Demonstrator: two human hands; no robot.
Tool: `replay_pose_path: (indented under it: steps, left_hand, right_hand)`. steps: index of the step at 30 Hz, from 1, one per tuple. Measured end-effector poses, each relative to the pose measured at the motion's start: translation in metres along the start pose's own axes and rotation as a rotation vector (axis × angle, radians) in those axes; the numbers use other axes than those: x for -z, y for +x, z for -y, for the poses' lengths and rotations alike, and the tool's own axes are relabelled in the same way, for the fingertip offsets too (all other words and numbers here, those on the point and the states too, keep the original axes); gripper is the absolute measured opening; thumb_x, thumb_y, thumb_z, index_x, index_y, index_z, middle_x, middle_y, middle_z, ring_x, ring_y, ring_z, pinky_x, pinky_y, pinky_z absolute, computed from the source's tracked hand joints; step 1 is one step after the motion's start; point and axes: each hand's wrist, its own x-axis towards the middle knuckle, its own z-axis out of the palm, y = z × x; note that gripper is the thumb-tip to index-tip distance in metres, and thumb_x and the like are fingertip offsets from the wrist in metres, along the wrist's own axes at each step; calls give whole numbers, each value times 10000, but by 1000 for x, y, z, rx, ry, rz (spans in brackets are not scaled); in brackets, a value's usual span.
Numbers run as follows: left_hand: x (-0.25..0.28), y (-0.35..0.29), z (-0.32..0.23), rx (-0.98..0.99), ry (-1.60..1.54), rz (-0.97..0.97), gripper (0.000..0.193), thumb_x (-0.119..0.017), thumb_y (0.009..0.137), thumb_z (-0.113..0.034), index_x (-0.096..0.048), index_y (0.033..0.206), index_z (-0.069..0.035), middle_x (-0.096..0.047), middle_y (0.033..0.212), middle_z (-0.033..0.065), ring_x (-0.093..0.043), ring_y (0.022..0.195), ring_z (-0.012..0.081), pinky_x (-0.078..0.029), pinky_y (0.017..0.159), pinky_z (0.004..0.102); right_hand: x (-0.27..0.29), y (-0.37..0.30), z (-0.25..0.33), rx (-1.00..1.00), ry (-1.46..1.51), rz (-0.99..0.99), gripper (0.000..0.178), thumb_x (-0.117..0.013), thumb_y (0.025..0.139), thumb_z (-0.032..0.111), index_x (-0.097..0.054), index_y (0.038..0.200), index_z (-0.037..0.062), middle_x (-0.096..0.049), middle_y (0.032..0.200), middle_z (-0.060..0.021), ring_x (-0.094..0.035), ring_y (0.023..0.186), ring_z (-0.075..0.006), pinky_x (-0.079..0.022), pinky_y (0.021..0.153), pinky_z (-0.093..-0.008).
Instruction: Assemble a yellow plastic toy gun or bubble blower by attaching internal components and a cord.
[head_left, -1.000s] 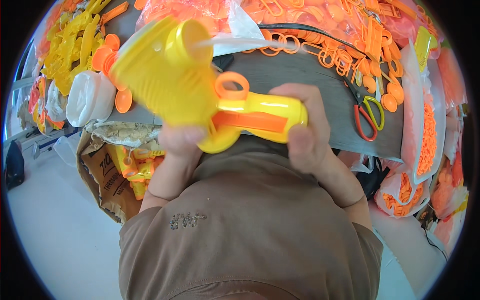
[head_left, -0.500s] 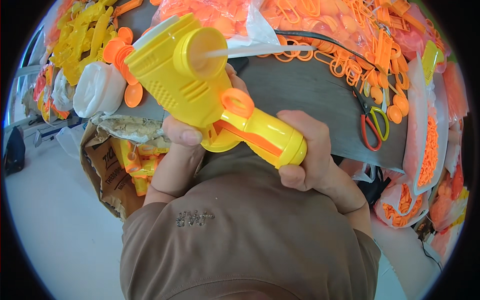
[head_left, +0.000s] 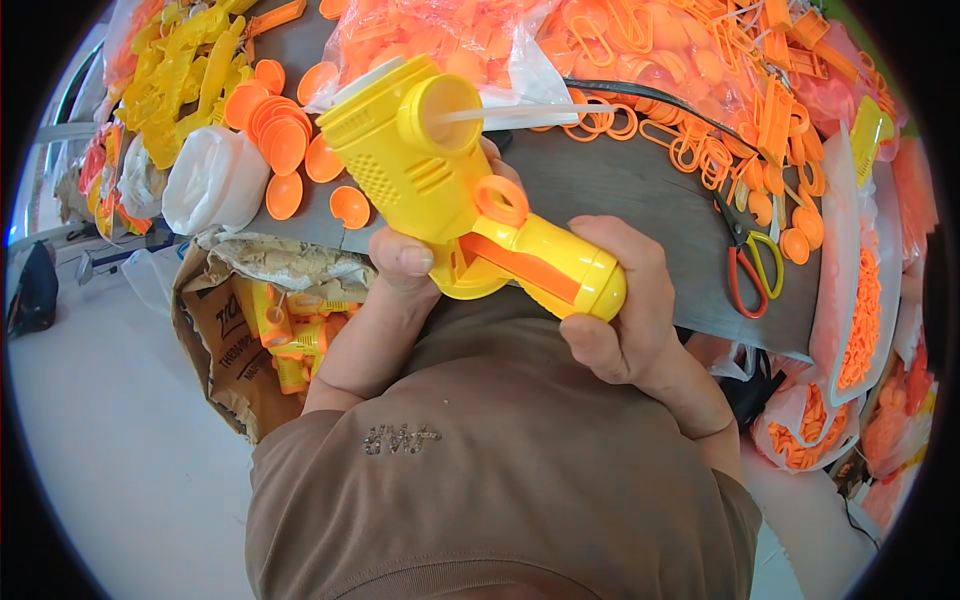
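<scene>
Both hands hold a yellow plastic toy (head_left: pixel 405 185) up over the table edge. It has a wide boxy head, a round opening with a pale translucent stick (head_left: pixel 520 113) poking out to the right, an orange ring (head_left: pixel 501 200) and a cylindrical handle with an orange strip. My left hand (head_left: pixel 405 262) is closed round the toy's lower body, thumb in front; most of its fingers are hidden behind. Wrapped about the end of the handle (head_left: pixel 590 275) is my right hand (head_left: pixel 635 300), its thumb underneath.
Orange discs (head_left: pixel 284 140) lie by a white bag (head_left: pixel 215 180). A paper sack (head_left: pixel 215 330) holds several similar yellow toys. Scissors (head_left: pixel 750 262) with red and yellow handles rest at right. Orange parts (head_left: pixel 640 40) and yellow parts (head_left: pixel 180 80) are piled at the back.
The toy has been lowered slightly and shifted right, with both hands still on it. More of the orange discs on the table now show.
</scene>
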Motion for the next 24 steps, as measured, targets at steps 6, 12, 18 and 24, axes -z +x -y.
replay_pose_path:
  steps: [6, 12, 18, 24]
  left_hand:
    - [-4, 14, -16, 12, -180, 203, 1102, -805, 564, -532, -265, 1365, -3, -438, 1285, 239, -439, 1194, 437, -394, 979, 561]
    - [-10, 12, -11, -63, -158, 30, 866, -765, 581, -389, -383, 1255, -2, -563, 1027, 219, -607, 897, 384, -538, 728, 469]
    - [-47, -15, -2, -138, 325, -349, 837, -720, 554, -493, -409, 1186, -42, -533, 968, 139, -569, 759, 258, -487, 622, 361]
    - [-38, 0, -14, 48, 259, -351, 740, -678, 581, -454, -457, 1131, -10, -529, 930, 159, -567, 730, 275, -501, 595, 359]
  right_hand:
    - [9, -3, 1, -35, 18, -53, 518, -623, 836, 333, -467, 1095, -88, -593, 883, -192, -606, 651, -280, -482, 559, -320]
    - [8, -9, -1, -18, 13, -44, 478, -594, 843, 321, -479, 1090, -71, -593, 847, -166, -585, 604, -250, -468, 540, -311]
    - [15, -28, -13, -380, 538, -14, 558, -487, 881, 461, -493, 1094, -55, -578, 927, -149, -572, 752, -201, -455, 678, -293]
    - [11, -26, -4, -246, 210, 16, 461, -453, 905, 340, -473, 1110, -72, -577, 899, -150, -570, 675, -210, -458, 598, -302]
